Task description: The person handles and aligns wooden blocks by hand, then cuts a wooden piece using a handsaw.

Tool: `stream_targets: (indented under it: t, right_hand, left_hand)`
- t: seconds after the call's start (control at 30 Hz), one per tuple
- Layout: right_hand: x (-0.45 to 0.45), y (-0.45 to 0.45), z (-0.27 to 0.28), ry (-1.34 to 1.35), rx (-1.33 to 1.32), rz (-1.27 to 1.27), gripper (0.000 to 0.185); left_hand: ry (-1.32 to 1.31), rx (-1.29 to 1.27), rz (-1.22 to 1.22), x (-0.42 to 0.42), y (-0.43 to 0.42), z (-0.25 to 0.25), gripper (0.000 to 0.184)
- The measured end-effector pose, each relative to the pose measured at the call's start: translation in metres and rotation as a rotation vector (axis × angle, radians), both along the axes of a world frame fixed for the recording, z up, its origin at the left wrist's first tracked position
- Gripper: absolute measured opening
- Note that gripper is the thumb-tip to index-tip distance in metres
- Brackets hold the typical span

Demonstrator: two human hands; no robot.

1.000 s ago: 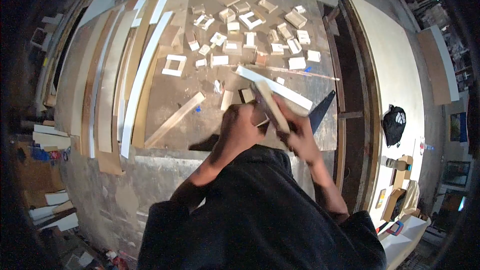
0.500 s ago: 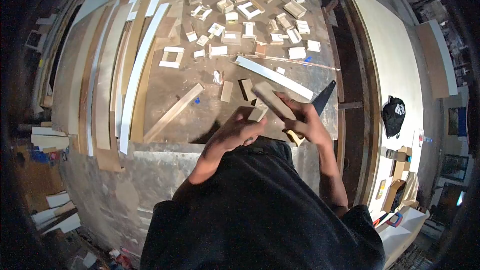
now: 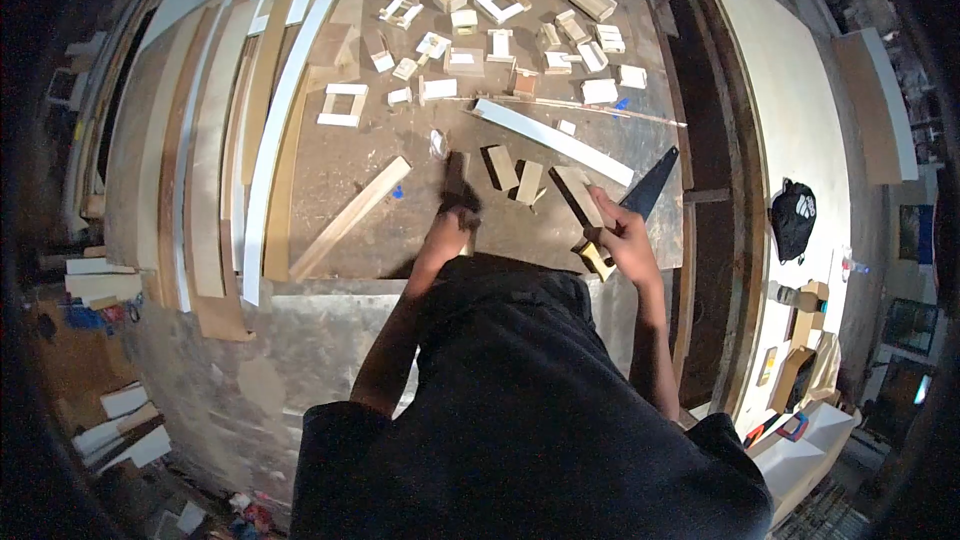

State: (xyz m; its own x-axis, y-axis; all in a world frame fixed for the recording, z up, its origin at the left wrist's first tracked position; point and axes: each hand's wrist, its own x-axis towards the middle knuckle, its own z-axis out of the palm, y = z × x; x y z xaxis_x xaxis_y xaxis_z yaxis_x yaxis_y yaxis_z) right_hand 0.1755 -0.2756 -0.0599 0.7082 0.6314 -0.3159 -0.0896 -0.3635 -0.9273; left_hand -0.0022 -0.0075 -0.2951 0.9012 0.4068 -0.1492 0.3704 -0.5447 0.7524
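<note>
In the head view, my right hand [image 3: 627, 240] is closed around the lower end of a longer wooden block [image 3: 578, 198]. Below that hand lies a handsaw; its dark blade [image 3: 652, 185] points up to the right and its yellowish handle [image 3: 597, 261] shows near the table edge. My left hand [image 3: 450, 235] is low over the table, at the near end of a shadowed small wooden block [image 3: 457, 170]. Dark shadow covers its fingers, so I cannot tell whether they grip it. Between the hands rest two small wooden blocks [image 3: 502, 168] [image 3: 529, 182], close together.
Small wooden assemblies [image 3: 464, 62] spread across the far table. A white-faced strip [image 3: 550, 143] lies beyond the blocks, and a wooden stick [image 3: 350, 218] lies left. Long boards [image 3: 213, 140] line the left side. A pale bench [image 3: 790, 130] with a black bag [image 3: 792, 220] stands right.
My left hand has let go of a small wooden block, now on the table beside another, and moved left to a third. My right hand keeps the longer block, lowered and shifted right.
</note>
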Motion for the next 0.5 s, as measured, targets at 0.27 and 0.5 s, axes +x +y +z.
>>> stream_targets:
  t: [0.27,0.5]
  right_hand:
    - [-0.016,0.000,-0.006,-0.007,-0.043,0.086,0.052]
    - [-0.005,-0.035,-0.035,-0.046,-0.052,-0.027,0.066]
  left_hand:
    - [-0.029,0.594,0.072,0.051,-0.013,0.035,0.040]
    - [-0.003,0.484,0.150,0.139,-0.014,0.010,0.049]
